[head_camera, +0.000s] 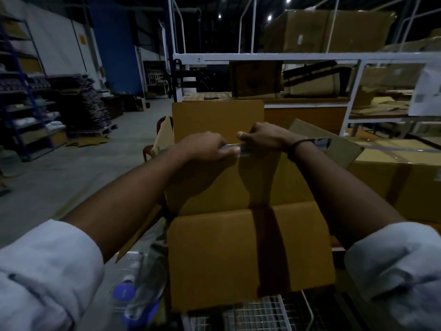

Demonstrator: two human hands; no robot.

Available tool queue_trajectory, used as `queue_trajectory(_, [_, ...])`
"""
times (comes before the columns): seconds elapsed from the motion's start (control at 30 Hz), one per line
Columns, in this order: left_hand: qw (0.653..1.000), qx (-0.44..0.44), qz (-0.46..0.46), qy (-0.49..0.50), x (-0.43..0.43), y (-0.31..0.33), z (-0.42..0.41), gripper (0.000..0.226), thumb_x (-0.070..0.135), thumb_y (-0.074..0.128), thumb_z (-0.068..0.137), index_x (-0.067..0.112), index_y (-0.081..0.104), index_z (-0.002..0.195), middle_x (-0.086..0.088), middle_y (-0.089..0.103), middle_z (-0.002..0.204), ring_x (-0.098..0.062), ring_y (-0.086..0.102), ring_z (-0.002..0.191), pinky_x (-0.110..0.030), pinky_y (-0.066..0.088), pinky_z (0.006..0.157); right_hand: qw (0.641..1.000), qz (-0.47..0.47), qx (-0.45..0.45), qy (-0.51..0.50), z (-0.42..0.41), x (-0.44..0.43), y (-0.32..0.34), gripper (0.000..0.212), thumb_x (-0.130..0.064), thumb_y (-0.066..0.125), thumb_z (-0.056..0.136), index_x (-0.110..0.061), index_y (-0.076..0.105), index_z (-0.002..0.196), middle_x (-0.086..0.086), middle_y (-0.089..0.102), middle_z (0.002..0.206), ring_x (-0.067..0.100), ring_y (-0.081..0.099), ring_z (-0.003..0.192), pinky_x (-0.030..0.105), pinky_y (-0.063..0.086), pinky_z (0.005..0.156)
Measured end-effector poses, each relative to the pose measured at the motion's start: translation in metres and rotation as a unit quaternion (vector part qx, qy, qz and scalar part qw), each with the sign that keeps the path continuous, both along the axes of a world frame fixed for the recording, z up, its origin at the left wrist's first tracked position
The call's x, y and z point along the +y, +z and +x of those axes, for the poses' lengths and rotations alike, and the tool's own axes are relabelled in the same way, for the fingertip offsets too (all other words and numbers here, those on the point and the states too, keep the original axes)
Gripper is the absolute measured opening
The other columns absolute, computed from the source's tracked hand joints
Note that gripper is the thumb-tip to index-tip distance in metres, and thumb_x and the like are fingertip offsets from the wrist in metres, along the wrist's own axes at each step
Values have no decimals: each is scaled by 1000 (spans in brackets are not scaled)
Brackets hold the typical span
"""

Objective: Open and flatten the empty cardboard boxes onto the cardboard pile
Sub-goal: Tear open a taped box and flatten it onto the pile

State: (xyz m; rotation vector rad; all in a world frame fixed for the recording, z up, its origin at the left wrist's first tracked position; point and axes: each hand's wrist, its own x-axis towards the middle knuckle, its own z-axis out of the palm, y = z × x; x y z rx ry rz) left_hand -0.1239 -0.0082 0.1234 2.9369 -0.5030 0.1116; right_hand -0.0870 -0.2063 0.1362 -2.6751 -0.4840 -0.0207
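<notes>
Head view puts us partway into the first box, we'd say. The box [238,247] stands on a wire cart [257,314] right in front of us. Its top flaps are folded out: the near one lies flat towards us and the far one stands up.

Our left hand [210,149] and right hand [262,137] sit side by side at the far rim. Fingers on both are curled tight round a shiny strip of tape [322,141] that runs along that rim and off past the right wrist. So opening looks done up top. Getting the tape off, collapsing the box and moving it to the pile are all left, as far as we can judge.

We can't tell which pile is meant. There's flat cardboard [377,106] on the rack [262,57] to the right and a dark stack [90,103] far left.

Count:
- one open box
- one taped box [393,177] just right of it
- two more up on the rack
- one bottle [124,292] by our left sleeve
</notes>
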Motion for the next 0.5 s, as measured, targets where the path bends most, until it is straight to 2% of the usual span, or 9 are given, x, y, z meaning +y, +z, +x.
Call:
queue_trajectory(0.03, [999,44,-25,6,-5,6,-13,68,68,28,102,17,63,131,-9,66,122,-23,63,104,-37,51,83,1000,-19,18,-3,-9,-2,3,34,-53,45,105,-21,54,112,1,58,108,16,57,94,35,46,77])
queue_trajectory(0.1, [989,130,-70,30,-12,15,-33,78,68,16,102,14,55,143,-12,53,146,-31,53,130,-47,41,108,992,-114,50,-2,-18,-6,5,25,-38,44,108,-15,54,112,3,58,107,15,53,86,33,45,73])
queue_trajectory(0.17, [963,248,-99,46,-13,14,-46,76,71,22,100,16,58,139,-12,55,144,-32,55,129,-50,43,110,970,-184,158,14,-27,-12,-2,26,-27,44,109,-8,61,112,13,67,105,13,48,71,30,45,70])
queue_trajectory(0.23, [938,337,-59,51,-9,-7,-48,67,73,36,98,21,62,131,-9,60,137,-30,60,122,-49,50,103,946,-208,247,22,-26,-18,-21,31,-26,48,106,-5,64,121,23,67,112,13,46,66,26,47,65])
queue_trajectory(0.3, [927,370,32,59,-5,-44,-47,70,75,49,92,24,58,139,-6,57,143,-30,57,126,-52,48,106,930,-240,275,37,-37,-16,-45,29,-31,53,105,-11,61,125,10,65,119,20,61,88,32,58,80])
queue_trajectory(0.33, [929,358,67,65,-5,-66,-48,69,71,52,92,25,54,143,-6,55,147,-30,55,129,-52,46,108,926,-243,286,44,-44,-12,-60,35,-30,56,104,-14,57,135,6,61,128,23,62,104,39,57,92])
queue_trajectory(0.37, [939,326,81,73,-6,-88,-52,67,66,56,94,24,51,146,-6,53,148,-29,53,130,-51,45,109,923,-229,304,56,-51,-8,-75,43,-27,60,102,-16,52,144,8,60,135,23,60,109,40,56,94])
queue_trajectory(0.43, [972,208,56,96,-9,-127,-61,75,57,70,88,27,42,151,-5,50,151,-29,50,133,-50,43,110,934,-189,298,53,-55,-6,-107,67,-22,73,93,-24,41,152,10,57,139,24,60,111,34,55,79])
queue_trajectory(0.5, [989,98,47,99,-10,-150,-73,97,54,79,81,28,27,159,-7,38,160,-34,39,144,-54,35,116,964,-179,192,30,-58,-7,-129,94,-33,85,80,-31,30,157,6,43,151,32,48,131,36,53,81])
